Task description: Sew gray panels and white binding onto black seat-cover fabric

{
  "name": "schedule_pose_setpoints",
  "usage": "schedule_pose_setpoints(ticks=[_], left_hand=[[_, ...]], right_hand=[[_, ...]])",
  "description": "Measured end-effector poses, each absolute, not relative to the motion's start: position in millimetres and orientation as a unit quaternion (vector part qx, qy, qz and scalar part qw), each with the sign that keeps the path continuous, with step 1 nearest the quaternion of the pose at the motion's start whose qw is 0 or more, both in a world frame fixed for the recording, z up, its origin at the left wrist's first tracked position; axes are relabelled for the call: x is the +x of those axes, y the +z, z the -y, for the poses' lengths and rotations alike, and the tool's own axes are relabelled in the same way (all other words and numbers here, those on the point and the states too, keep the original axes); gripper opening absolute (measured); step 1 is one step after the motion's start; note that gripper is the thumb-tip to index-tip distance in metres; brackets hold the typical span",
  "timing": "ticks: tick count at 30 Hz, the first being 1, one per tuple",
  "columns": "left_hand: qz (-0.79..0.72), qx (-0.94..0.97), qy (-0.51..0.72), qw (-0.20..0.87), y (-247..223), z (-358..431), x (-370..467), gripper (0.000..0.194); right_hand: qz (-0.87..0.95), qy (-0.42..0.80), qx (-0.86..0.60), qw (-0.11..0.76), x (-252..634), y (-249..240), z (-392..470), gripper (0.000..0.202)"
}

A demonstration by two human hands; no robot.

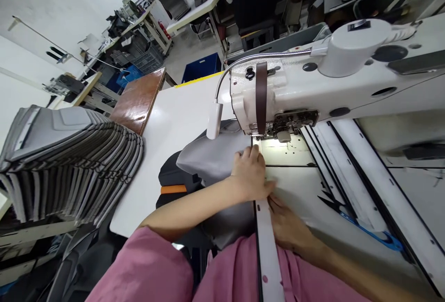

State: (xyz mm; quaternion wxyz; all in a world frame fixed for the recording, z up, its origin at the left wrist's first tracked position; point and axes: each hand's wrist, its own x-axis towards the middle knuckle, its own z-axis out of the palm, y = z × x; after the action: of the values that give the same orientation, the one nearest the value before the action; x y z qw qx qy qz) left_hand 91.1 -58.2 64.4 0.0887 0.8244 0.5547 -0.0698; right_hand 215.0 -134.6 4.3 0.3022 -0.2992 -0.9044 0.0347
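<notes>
A long white strip (267, 241) with a black edge and small holes runs from my lap up toward the sewing machine (274, 93). Just in front of the machine's presser foot, my left hand (249, 174) grips the strip together with the edge of a grey fabric piece (215, 153), fingers curled over them. Close below it, my right hand (287, 223) holds the strip from its right side, with its fingertips partly hidden. The grey piece lies to the left, over black fabric with an orange band (174, 189). Lamp light falls on the needle plate (287, 152).
A tall stack of grey padded panels (74, 153) stands at the left. More white strips (351, 172) lie on the right, beside blue-handled scissors (370, 232). A bendable lamp (214, 120) hangs left of the machine head. Behind are a blue crate (201, 67) and another person (255, 0).
</notes>
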Motion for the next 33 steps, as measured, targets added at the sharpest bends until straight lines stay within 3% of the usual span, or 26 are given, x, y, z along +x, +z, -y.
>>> schedule_pose_setpoints(ticks=[4, 8, 13, 23, 33], left_hand=[[-0.568, 0.796, -0.06, 0.201, 74.6, 70.8, 84.0, 0.045], [-0.561, 0.783, -0.002, 0.27, 70.5, 66.7, 73.8, 0.041], [-0.563, 0.787, 0.001, 0.255, 69.0, 57.8, 76.6, 0.021], [-0.559, 0.793, -0.039, 0.238, 68.4, 26.7, 78.0, 0.01], [-0.599, 0.772, -0.031, 0.21, 62.4, 2.6, 88.9, 0.011]], right_hand=[[0.903, -0.061, -0.304, 0.297, 211.5, 3.8, 146.0, 0.036], [0.913, -0.063, -0.309, 0.257, 211.2, 6.2, 135.6, 0.036], [0.918, -0.039, -0.324, 0.227, 208.0, 5.8, 121.8, 0.035], [0.916, -0.031, -0.353, 0.188, 206.1, 3.2, 88.7, 0.031], [0.906, -0.005, -0.388, 0.168, 210.6, 3.5, 53.7, 0.03]])
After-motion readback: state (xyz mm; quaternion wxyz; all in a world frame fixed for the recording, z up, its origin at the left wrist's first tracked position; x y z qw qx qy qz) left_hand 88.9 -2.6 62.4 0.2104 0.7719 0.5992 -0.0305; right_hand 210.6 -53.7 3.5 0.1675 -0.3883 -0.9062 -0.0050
